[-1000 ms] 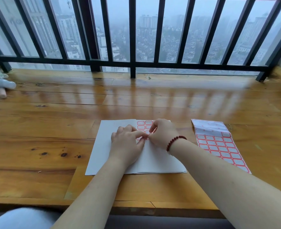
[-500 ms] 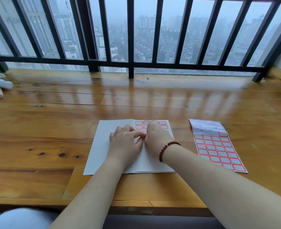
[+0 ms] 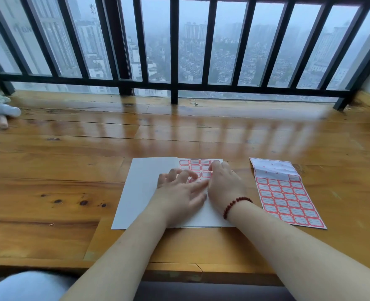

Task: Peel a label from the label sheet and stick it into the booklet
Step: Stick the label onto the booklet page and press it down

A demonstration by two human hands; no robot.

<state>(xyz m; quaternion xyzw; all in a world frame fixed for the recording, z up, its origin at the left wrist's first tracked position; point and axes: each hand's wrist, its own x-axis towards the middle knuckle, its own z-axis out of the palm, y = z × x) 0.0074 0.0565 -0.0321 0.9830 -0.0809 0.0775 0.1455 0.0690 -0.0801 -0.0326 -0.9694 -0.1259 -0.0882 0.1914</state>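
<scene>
An open white booklet (image 3: 140, 192) lies flat on the wooden table (image 3: 49, 192). Its right page carries several red-bordered labels (image 3: 194, 162) in rows at the top. My left hand (image 3: 179, 192) rests on the middle of the booklet, fingers spread and slightly blurred. My right hand (image 3: 225, 185), with a red bead bracelet at the wrist, lies flat on the right page, its fingers pressing on the labels near the top edge. The label sheet (image 3: 286, 196) sits to the right of the booklet, its top rows bare, red labels below. Neither hand holds anything I can see.
A black metal railing (image 3: 174, 61) runs along the table's far edge with a city view behind. A white tube and a small wooden handle (image 3: 2, 115) lie at the far left. A wall corner stands at far right.
My right hand has flattened onto the right page and slid up over the labels. My left hand's fingers have spread apart from a loose curl.
</scene>
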